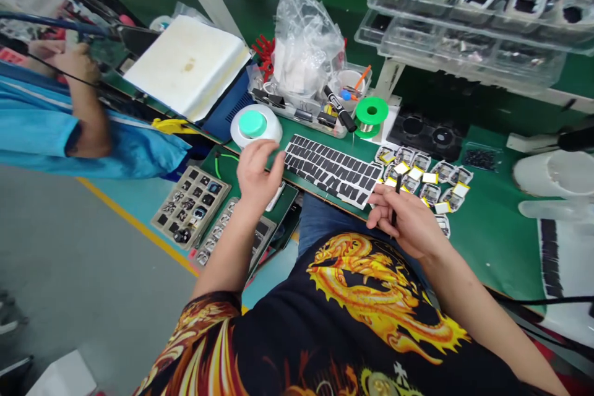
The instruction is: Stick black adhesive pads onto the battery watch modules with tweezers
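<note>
A white sheet with rows of black rectangular stickers [331,167] lies at the bench's front edge, between my hands. My left hand [260,173] hovers by its left end, fingers curved and apart, with nothing visible in them. Just behind that hand is a round white container with a mint-green top [253,124]. At the sheet's right end, my right hand [411,216] grips a slim black tool [398,198], held upright between thumb and fingers; its exact kind is unclear. Beyond the right hand sit several small device housings [443,170], many with yellow-edged white pieces [430,177].
Left below the bench are a compartment tray of small parts [190,204] and another tray. Behind stand a green solder spool [371,112], a black marker [340,108] and a plastic bag [306,43]. Clear bins [464,31] overhang the right. A co-worker's blue sleeve [37,117] is at left.
</note>
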`<action>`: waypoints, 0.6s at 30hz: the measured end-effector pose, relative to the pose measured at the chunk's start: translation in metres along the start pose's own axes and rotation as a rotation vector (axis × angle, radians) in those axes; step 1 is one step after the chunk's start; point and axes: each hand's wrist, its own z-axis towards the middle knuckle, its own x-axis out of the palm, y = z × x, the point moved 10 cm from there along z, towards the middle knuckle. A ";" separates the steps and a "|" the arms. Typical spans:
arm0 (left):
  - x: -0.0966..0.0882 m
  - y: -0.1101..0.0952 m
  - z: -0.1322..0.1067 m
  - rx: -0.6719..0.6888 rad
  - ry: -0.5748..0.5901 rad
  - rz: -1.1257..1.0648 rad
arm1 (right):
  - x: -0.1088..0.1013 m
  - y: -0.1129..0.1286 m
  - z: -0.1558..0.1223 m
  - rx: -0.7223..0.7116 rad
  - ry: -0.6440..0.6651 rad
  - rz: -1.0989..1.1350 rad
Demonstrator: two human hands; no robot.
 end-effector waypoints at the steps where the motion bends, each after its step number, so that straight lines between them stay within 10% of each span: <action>1: -0.010 0.015 -0.003 -0.044 -0.053 0.068 | 0.000 0.000 0.001 0.010 0.007 -0.015; 7: -0.012 0.068 0.011 -0.112 0.019 0.243 | 0.007 0.004 0.005 0.016 0.016 -0.041; 18: -0.010 0.070 0.008 -0.097 -0.039 0.317 | 0.022 0.002 0.015 0.018 0.013 -0.025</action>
